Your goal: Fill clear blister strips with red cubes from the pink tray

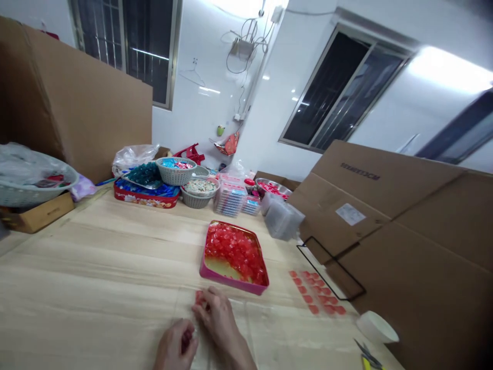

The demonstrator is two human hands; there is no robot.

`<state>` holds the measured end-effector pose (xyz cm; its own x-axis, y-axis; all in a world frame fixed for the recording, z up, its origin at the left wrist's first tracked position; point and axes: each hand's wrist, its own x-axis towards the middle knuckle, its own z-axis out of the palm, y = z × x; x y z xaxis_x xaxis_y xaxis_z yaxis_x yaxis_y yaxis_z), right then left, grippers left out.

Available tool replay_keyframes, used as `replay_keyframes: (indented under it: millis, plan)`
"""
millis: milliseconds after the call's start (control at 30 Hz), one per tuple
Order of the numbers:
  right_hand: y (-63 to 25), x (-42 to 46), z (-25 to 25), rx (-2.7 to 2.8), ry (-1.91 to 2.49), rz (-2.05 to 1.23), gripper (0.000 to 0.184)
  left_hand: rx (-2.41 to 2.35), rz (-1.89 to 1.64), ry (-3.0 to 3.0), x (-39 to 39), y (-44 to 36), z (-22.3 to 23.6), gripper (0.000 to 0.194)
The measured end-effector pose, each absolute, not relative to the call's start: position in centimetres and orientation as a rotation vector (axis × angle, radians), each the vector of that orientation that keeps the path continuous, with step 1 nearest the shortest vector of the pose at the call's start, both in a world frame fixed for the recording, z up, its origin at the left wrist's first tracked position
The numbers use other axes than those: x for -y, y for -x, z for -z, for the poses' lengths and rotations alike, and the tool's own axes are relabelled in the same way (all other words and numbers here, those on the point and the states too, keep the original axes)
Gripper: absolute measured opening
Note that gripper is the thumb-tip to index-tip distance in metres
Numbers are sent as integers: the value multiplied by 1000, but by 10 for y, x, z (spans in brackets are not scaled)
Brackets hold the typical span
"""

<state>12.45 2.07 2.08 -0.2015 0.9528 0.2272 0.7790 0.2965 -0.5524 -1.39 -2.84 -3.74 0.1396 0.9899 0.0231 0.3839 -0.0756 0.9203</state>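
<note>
My left hand point(175, 345) and my right hand point(217, 316) are close together at the bottom of the view, above a pale wooden table point(115, 257). The fingers of my left hand curl around a small red piece point(187, 339). Another small red piece point(199, 297) is pinched at the fingertips of my right hand. Just beyond them stands a pink tray point(234, 285) heaped with translucent red pieces. Several flat red pieces point(314, 290) lie in rows on the table to the right.
Large cardboard sheets point(385, 221) rise along the right side, and another cardboard sheet point(77, 97) stands at the back left. A white tape roll point(377, 327) and yellow-handled scissors point(367, 357) lie at the lower right. Baskets, a red tin and plastic boxes crowd the far table edge.
</note>
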Motion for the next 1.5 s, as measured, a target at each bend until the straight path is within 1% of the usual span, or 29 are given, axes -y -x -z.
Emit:
replay_keyframes:
  millis: [167, 267, 333, 400, 500, 567, 633, 700, 767, 867, 1000, 1067, 1200, 1300, 1400, 1500]
  plan:
    - [-168, -87, -46, 1810, 1534, -198, 17, -1361, -838, -1603, 26, 19, 33, 8]
    - [-189, -128, -48, 1725, 1589, -173, 29, -1382, -812, -1609, 26, 19, 27, 9]
    - [-198, -143, -45, 1717, 1588, -210, 30, -1403, -817, -1608, 26, 18, 25, 9]
    - [-202, -146, -42, 1715, 1570, -267, 25, -1403, -818, -1605, 26, 17, 24, 9]
    - [-204, -133, -41, 1695, 1527, -387, 16, -1396, -821, -1575, 26, 17, 24, 9]
    - [-200, -113, -44, 1682, 1494, -480, 15, -1396, -835, -1516, 26, 16, 21, 9]
    - [-192, -88, -48, 1632, 1418, -665, 21, -1386, -875, -1429, 25, 15, 14, 11]
    - [-180, -61, -51, 1520, 1304, -924, 26, -1350, -962, -1327, 22, 13, 1, 13]
    - [-167, -35, -50, 1381, 1195, -1167, 26, -1270, -1068, -1210, 19, 11, -14, 16]
    - [-148, -7, -42, 1210, 1120, -1368, 22, -1106, -1155, -1076, 13, 8, -35, 24]
    - [-133, 13, -26, 1009, 1043, -1488, 20, -1017, -1206, -1081, 14, 9, -43, 11]
    - [-130, 19, -21, 927, 988, -1559, 20, -1000, -1207, -1068, 17, 12, -40, 8]
    - [-129, 28, -20, 754, 874, -1753, 18, -943, -1066, -929, 25, 16, -34, 13]
    - [-128, 34, -21, 668, 844, -1849, 20, -896, -964, -859, 30, 20, -31, 17]
    - [-128, 32, -20, 700, 911, -1813, 24, -870, -924, -875, 29, 24, -27, 21]
    - [-128, 21, -16, 853, 1084, -1674, 25, -1147, -770, -1236, 18, 27, -22, 17]
